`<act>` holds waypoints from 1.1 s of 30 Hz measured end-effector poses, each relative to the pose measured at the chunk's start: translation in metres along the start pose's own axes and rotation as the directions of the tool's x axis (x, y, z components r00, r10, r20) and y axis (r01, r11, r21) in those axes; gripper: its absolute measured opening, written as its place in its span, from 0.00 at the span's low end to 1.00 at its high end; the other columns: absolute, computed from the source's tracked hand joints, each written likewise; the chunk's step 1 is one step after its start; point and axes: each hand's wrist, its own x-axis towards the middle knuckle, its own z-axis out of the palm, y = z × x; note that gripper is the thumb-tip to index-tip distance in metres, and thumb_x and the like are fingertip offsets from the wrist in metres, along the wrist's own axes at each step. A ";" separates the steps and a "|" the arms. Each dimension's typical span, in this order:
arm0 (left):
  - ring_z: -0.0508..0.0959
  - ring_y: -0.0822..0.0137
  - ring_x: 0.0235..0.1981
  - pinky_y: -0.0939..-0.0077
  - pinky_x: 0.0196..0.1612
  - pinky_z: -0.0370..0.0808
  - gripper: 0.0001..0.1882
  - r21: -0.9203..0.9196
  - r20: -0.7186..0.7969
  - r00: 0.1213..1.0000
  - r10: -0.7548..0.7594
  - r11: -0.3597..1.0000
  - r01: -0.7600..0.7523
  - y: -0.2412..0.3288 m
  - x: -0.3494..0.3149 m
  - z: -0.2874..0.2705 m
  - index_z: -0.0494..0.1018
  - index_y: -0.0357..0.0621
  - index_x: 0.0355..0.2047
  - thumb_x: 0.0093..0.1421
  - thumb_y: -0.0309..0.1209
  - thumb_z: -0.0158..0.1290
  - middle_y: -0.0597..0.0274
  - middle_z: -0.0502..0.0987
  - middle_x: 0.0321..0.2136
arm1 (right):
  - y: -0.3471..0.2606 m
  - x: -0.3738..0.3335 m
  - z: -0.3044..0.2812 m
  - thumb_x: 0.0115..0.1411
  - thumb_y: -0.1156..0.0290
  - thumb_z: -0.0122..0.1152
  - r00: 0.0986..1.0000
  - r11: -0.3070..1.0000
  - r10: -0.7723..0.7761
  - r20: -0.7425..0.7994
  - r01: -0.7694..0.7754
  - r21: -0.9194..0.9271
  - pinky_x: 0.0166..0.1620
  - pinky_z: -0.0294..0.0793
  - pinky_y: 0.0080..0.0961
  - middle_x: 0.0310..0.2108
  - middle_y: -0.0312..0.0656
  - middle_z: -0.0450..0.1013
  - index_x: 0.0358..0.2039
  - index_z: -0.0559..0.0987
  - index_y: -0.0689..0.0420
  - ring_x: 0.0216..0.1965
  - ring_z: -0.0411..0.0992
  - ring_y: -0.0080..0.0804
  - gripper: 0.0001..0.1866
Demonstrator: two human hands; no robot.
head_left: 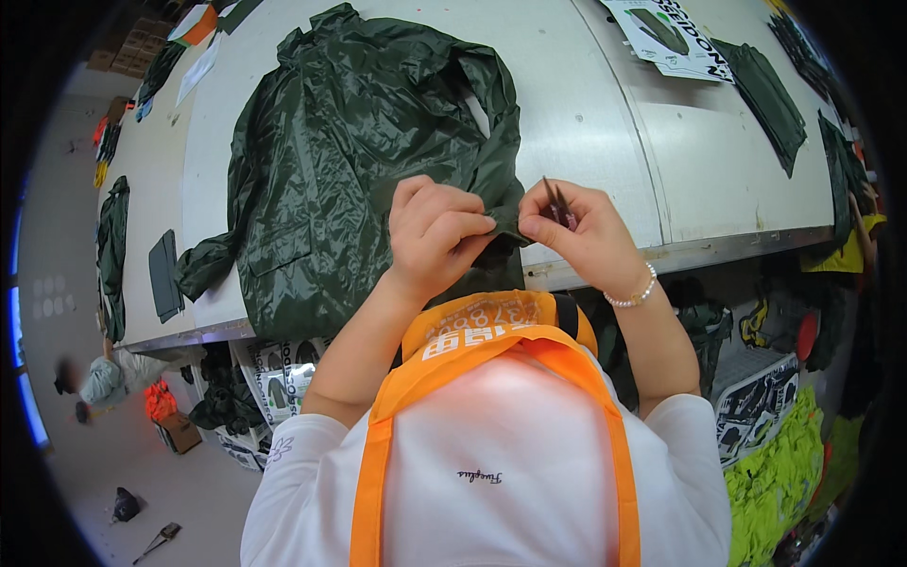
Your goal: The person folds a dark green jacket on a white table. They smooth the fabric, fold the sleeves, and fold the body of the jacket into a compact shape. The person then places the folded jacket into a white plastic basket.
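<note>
A shiny dark green rain jacket [321,142] lies spread on the pale worktable, its collar toward the far side. My left hand [436,236] is closed, pinching the jacket's edge near the front of the table. Close beside it on the right, my right hand [590,231] pinches the same edge between thumb and finger. Small thread snips [559,206] are tucked in my right hand, blades pointing away from me. Their lower part is hidden by the fingers. A short stretch of green cloth is held between both hands.
The worktable [586,123] has a metal front edge [690,249]. A folded green garment [763,102] and printed sheets [669,42] lie at right. A dark folded piece [164,276] lies left. Bright yellow garments [775,482] are heaped at lower right; other people stand at both sides.
</note>
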 end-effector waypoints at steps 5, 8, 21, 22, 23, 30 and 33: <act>0.72 0.66 0.24 0.71 0.32 0.65 0.19 0.021 -0.155 0.987 -0.044 0.999 0.048 -0.003 -0.007 -0.007 0.70 0.49 0.26 0.32 0.21 0.64 0.68 0.74 0.24 | 0.008 -0.022 -0.043 0.62 0.47 0.49 0.919 0.555 -0.384 0.083 0.158 0.816 0.15 0.52 0.18 0.19 0.30 0.67 0.24 0.73 0.52 0.13 0.58 0.16 0.22; 0.72 0.63 0.25 0.69 0.35 0.67 0.19 -0.023 -0.131 0.990 -0.044 0.999 0.042 -0.003 -0.008 -0.011 0.69 0.44 0.28 0.36 0.16 0.61 0.60 0.74 0.25 | -0.009 -0.022 -0.072 0.58 0.41 0.51 0.746 0.523 -0.636 0.196 0.230 0.821 0.17 0.55 0.18 0.19 0.32 0.70 0.17 0.76 0.52 0.12 0.58 0.19 0.28; 0.71 0.63 0.23 0.69 0.33 0.67 0.17 0.009 -0.125 0.992 -0.026 1.000 0.028 0.000 -0.003 -0.007 0.71 0.43 0.30 0.38 0.16 0.60 0.61 0.73 0.23 | -0.008 0.004 0.004 0.48 0.78 0.67 0.979 0.972 -0.204 -0.007 0.202 -0.119 0.23 0.55 0.11 0.29 0.30 0.72 0.31 0.79 0.59 0.21 0.57 0.11 0.09; 0.71 0.64 0.23 0.69 0.32 0.67 0.17 0.022 -0.136 0.990 -0.044 0.999 0.048 0.001 -0.004 -0.007 0.71 0.43 0.30 0.38 0.16 0.60 0.61 0.73 0.23 | -0.009 0.005 0.006 0.48 0.77 0.67 0.983 0.979 -0.181 0.003 0.181 -0.098 0.23 0.56 0.11 0.29 0.30 0.72 0.31 0.79 0.59 0.21 0.57 0.11 0.09; 0.71 0.64 0.23 0.69 0.32 0.67 0.17 0.035 -0.148 0.987 -0.062 0.997 0.067 0.001 -0.004 -0.007 0.71 0.43 0.30 0.38 0.16 0.60 0.61 0.73 0.23 | -0.013 0.004 0.009 0.48 0.78 0.67 0.986 0.984 -0.162 -0.027 0.159 -0.079 0.23 0.58 0.12 0.28 0.31 0.72 0.30 0.78 0.59 0.21 0.58 0.12 0.08; 0.71 0.65 0.22 0.75 0.29 0.67 0.16 -0.025 -0.097 0.977 -0.188 0.982 0.186 0.007 0.000 0.003 0.71 0.43 0.27 0.38 0.18 0.64 0.63 0.73 0.22 | -0.001 0.002 0.016 0.46 0.81 0.66 0.897 0.831 -0.408 -0.167 0.290 -0.474 0.23 0.65 0.17 0.24 0.36 0.70 0.25 0.74 0.60 0.20 0.66 0.23 0.08; 0.71 0.65 0.23 0.77 0.26 0.68 0.15 0.019 -0.060 0.983 -0.174 0.984 0.175 0.002 -0.001 -0.001 0.71 0.43 0.25 0.38 0.18 0.64 0.61 0.74 0.24 | 0.001 0.002 0.017 0.46 0.81 0.66 0.892 0.809 -0.443 -0.088 0.356 -0.468 0.22 0.65 0.17 0.23 0.38 0.70 0.25 0.74 0.60 0.20 0.66 0.25 0.08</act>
